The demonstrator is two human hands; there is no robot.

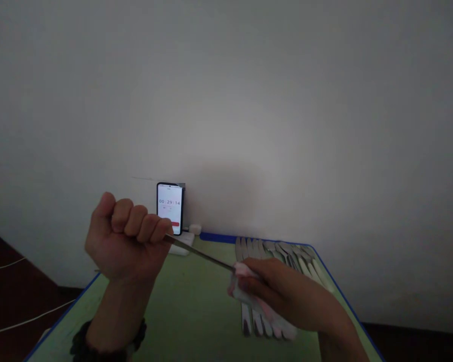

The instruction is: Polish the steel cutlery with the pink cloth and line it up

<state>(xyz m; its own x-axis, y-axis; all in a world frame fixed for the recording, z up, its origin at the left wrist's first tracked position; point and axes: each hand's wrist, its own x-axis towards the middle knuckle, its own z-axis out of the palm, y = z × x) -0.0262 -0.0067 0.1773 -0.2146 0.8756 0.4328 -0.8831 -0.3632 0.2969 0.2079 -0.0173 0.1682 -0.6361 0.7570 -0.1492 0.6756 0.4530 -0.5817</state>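
My left hand (132, 236) is closed in a fist, raised over the left half of the table. From its little-finger side juts a thin metal piece of cutlery (202, 254), slanting down to the right. The fist hides one end, so I cannot tell its exact kind. My right hand (279, 289) pinches a pink and white cloth (262, 306) around the other end. Behind and below the cloth lie several flat metal knives (249, 246) side by side, partly covered by my right hand. Several spoons (283, 249) lie in line to their right.
A phone (169, 206) showing a running timer leans upright at the wall, near a white block (186, 241) and a small white plug-like piece (195, 230). The green tabletop (196, 311) has a blue edge. White cables (30, 319) run at the lower left.
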